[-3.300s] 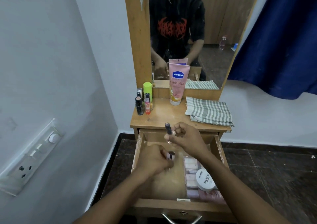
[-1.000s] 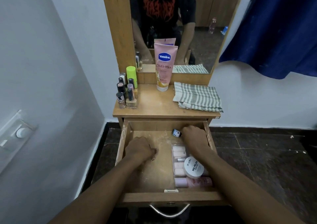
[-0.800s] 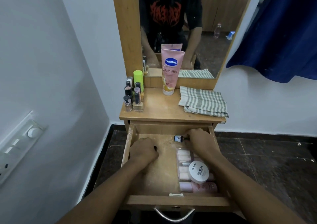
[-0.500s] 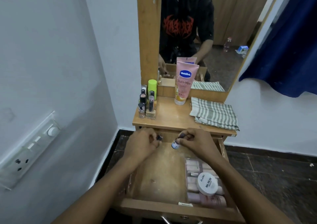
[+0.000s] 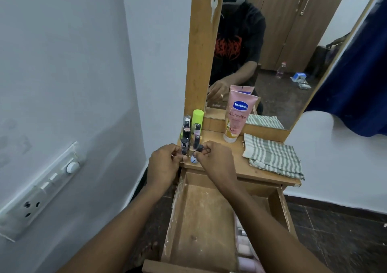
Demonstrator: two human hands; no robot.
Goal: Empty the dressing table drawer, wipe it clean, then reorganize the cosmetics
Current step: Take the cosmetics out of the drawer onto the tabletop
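Observation:
The wooden drawer [image 5: 201, 216] is pulled open below the table top, its dusty floor mostly bare, with pale pink cosmetics [image 5: 244, 245] along its right side, partly hidden by my right forearm. My right hand [image 5: 213, 157] pinches the dark cap of a small white nail polish bottle [image 5: 194, 158] at the table top's front left corner. My left hand [image 5: 165, 162] is closed on a small item [image 5: 184, 157] right beside it, mostly hidden by my fingers. Several nail polish bottles [image 5: 185, 138] stand clustered just behind both hands.
A pink Vaseline tube [image 5: 236, 115] stands against the mirror [image 5: 272, 42]. A folded striped cloth [image 5: 272, 157] lies on the right of the table top [image 5: 234, 164]. A green-capped bottle [image 5: 198, 116] stands at the back left. The white wall with a switch panel [image 5: 41, 189] is close on the left.
Both hands have lifted out of the drawer, each with a small item, and now reach the front left corner of the table top beside the bottle cluster.

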